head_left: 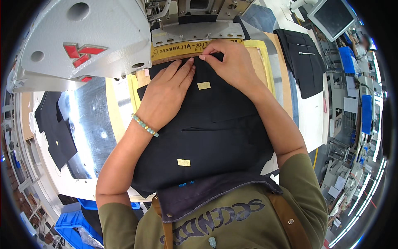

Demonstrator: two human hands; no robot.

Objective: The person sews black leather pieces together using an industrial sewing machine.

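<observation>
A black fabric panel (224, 108) with a slit across its middle and two small pale yellow stickers lies before me, its near part reaching my apron. Its far edge meets a yellow template strip (176, 50) with handwriting on it, under the metal clamp plate of a sewing machine. My left hand (169, 85), a beaded bracelet on its wrist, lies flat on the panel, fingers stretched toward that edge. Beside it to the right, my right hand (232, 64) pinches the panel's far edge between thumb and forefinger, against the strip.
The large white machine head (91, 41) stands close at the left. More black fabric pieces lie at the left (58, 133) and on the right of the table (300, 62). A monitor (333, 18) is at the upper right. Blue crates (74, 226) stand below the table, lower left.
</observation>
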